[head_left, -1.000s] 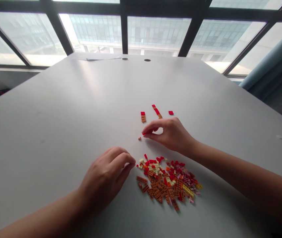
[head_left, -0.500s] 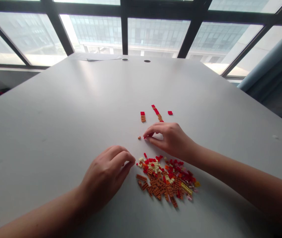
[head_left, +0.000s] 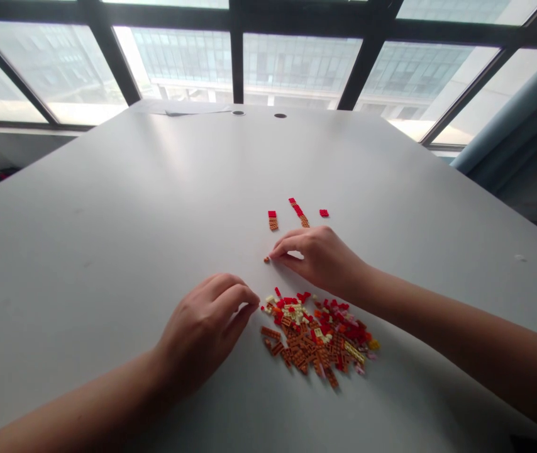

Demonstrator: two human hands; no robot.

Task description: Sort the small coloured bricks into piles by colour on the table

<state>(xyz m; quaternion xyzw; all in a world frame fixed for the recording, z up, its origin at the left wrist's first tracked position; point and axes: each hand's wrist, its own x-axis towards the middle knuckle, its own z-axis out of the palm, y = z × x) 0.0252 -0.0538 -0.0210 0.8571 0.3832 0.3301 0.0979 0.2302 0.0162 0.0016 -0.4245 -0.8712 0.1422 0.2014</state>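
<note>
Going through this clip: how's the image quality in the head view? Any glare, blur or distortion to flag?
Head view: glare lies as a pale sheen on the far part of the table; wide-angle distortion splays the window frames outward; the brick pile is fairly sharp, though its studs are soft; the right hand casts only a soft shadow.

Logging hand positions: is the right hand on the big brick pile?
No, the right hand is beyond the pile, its fingertips by a small orange brick.
</note>
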